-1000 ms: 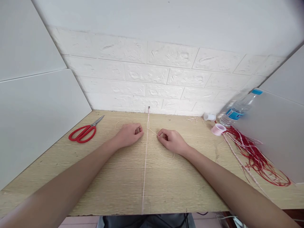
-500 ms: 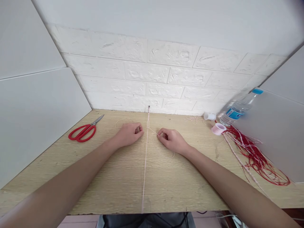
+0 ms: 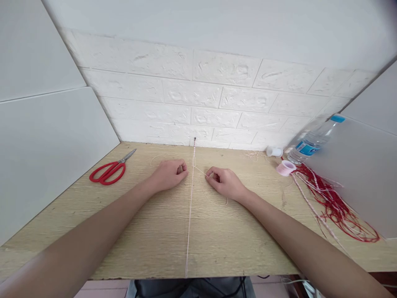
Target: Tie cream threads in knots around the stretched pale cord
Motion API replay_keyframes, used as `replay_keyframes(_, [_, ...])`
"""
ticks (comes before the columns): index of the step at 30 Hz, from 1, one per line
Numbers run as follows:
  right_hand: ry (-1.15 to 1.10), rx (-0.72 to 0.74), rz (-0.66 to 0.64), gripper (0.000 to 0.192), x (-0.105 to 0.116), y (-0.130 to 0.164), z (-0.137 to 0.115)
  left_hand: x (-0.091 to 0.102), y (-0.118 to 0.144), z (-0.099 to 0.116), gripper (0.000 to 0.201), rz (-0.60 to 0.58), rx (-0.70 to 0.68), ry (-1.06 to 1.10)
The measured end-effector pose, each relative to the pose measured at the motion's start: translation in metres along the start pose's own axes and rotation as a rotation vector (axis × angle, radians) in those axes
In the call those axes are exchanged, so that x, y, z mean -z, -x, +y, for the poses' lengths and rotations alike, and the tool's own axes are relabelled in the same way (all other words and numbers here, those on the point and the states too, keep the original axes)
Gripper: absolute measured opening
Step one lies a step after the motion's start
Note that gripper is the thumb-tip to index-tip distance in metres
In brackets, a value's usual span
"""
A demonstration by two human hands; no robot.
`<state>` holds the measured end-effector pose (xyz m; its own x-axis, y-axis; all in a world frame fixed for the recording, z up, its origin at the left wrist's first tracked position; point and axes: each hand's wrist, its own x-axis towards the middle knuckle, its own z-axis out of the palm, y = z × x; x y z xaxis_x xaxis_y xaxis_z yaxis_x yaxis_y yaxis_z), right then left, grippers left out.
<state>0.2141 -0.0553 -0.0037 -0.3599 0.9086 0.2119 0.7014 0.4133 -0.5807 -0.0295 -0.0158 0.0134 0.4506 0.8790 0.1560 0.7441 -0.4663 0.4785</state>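
I am, as I judge it, working a knot onto a taut pale-pink string point(image 3: 190, 209), using a thin cream-coloured thread point(image 3: 200, 171) that is forming a narrow loop just beyond my hands. The next move is probably calling for drawing the thread outward evenly, snugging the loop without tugging the string sideways.

My right hand point(image 3: 227, 183) is pinching the thread, thumb and forefinger tips meeting. My left hand point(image 3: 169, 175) is lying curled across the string from it, thumb and fingertips close together; I cannot tell whether that grip is holding any thread.

The string is running between my hands down the pale wood-grained table point(image 3: 149, 248), from a dark spot point(image 3: 194, 138) low on the white brick-patterned wall point(image 3: 238, 99) to the front edge. Near the wall it is showing a braided stretch point(image 3: 194, 146), dark red and pale; nearer me it is looking smooth and straight. The thread is looking finer, its slack curving loosely beside my right hand.
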Motion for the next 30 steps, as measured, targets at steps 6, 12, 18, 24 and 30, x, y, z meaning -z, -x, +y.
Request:
replay_keyframes(6, [-0.004, 0.004, 0.001, 0.014, -0.0003, 0.0000, -0.0003, -0.0001, 0.0008, 0.0005, 0.016, 0.001, 0.003, -0.004])
replay_keyframes(12, [-0.006, -0.002, -0.001, 0.014, -0.0003, -0.0003, -0.0004, 0.0001, 0.0010, 0.0006, 0.016, -0.002, 0.000, 0.000])
replay_keyframes(18, [-0.008, 0.004, -0.003, 0.013, -0.0006, -0.0003, 0.0002, 0.0000, -0.0002, -0.0001, 0.017, -0.005, 0.000, 0.002])
replay_keyframes(24, [-0.005, 0.003, 0.001, 0.014, -0.0004, -0.0003, 0.0002, -0.0001, 0.0011, 0.0008, 0.016, 0.000, 0.007, 0.008])
replay_keyframes(30, [0.000, -0.001, -0.001, 0.014, -0.0003, -0.0001, -0.0001, -0.0001, 0.0013, 0.0010, 0.017, 0.002, 0.003, 0.005])
